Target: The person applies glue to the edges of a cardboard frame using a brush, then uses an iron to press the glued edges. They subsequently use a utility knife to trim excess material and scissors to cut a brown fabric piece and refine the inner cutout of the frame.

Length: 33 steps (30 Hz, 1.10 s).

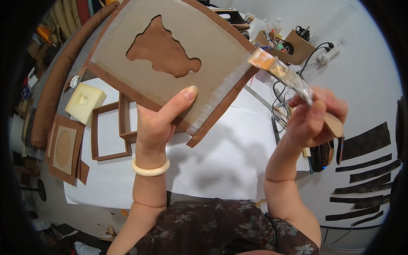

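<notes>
My left hand (163, 117) grips a flat panel (108, 51) by its lower edge, thumb on the face and fingers behind, out of sight. The panel is grey-beige board with a brown leather border and an irregular cutout that shows brown leather inside. Along its right edge runs a whitish, streaky strip of glue-like coating. In my right hand (318, 117) is a flat paintbrush (293, 78), its ferrule wrapped in silvery material and its bristles pale with orange. The bristle tip is at the panel's upper right edge, by the end of the coated strip; whether it touches, I cannot tell.
Brown open frames (111, 158) and a yellow foam block (85, 100) lie on white paper (221, 170) at left. Brown pieces with an oval (63, 146) are beside them. A long brown roll (55, 85) stands far left. Behind are an iron (231, 18) and a cardboard box (304, 46). Black strips (361, 182) lie right.
</notes>
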### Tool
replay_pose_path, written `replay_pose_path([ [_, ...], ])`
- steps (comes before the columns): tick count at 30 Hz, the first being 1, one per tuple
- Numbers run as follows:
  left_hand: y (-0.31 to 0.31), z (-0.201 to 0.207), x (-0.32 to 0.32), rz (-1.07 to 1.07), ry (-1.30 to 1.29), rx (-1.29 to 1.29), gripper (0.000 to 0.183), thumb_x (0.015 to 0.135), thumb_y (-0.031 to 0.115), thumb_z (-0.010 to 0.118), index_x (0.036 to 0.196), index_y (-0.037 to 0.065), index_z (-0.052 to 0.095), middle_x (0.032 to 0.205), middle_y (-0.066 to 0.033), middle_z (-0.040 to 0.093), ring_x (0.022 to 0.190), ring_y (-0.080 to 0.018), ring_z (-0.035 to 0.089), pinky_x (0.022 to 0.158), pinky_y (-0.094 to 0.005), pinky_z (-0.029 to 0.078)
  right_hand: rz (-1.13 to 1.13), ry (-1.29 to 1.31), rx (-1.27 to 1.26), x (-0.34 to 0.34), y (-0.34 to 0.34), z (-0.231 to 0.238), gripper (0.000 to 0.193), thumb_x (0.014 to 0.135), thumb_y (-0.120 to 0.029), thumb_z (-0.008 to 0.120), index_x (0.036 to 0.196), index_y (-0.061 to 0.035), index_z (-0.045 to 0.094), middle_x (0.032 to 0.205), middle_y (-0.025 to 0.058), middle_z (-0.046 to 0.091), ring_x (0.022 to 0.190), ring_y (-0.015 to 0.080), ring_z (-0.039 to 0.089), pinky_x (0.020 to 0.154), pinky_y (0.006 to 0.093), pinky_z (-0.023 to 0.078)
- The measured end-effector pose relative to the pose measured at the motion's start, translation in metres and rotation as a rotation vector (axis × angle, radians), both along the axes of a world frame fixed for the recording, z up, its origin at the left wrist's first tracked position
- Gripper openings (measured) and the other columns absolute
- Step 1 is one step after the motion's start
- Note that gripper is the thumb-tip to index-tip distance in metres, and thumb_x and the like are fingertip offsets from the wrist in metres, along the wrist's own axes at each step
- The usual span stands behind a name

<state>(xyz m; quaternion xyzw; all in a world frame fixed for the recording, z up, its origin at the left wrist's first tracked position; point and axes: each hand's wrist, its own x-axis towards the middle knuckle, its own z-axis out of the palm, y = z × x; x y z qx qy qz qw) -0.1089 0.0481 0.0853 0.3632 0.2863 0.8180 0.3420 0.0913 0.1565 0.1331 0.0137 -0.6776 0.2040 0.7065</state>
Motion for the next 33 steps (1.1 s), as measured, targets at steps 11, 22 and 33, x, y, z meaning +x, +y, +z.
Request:
replay_pose_path([
  [11,-0.001,0.001,-0.001,0.012,-0.03,0.005,0.037,0.082,0.001,0.071,0.117,-0.002,0.059,0.107,-0.0084,0.063,0.096,-0.0159,0.062,0.085,-0.0294,0.05,-0.069,-0.087,-0.071,0.004,-0.003,0.003,0.015,0.088,-0.006,0.066,0.095,-0.0015,0.052,0.076,0.0115,0.06,0.06,0.0122,0.055,0.053,0.0234,0.047],
  [22,0.002,-0.002,0.0,0.027,-0.001,0.0,0.037,0.084,0.0,0.07,0.119,-0.002,0.057,0.107,-0.0088,0.063,0.098,-0.0162,0.062,0.087,-0.0302,0.05,-0.036,-0.068,0.165,0.006,-0.006,-0.002,0.009,0.088,-0.004,0.059,0.094,0.0002,0.053,0.073,0.0147,0.059,0.05,0.0153,0.051,0.049,0.0265,0.046],
  [33,0.002,0.0,-0.001,0.022,-0.047,0.005,0.041,0.083,-0.001,0.07,0.121,-0.003,0.056,0.111,-0.0097,0.063,0.099,-0.0165,0.063,0.085,-0.0301,0.052,-0.177,-0.216,0.126,0.001,-0.02,-0.011,0.012,0.092,-0.01,0.059,0.096,-0.0014,0.051,0.068,0.0129,0.058,0.053,0.0167,0.055,0.048,0.0259,0.046],
])
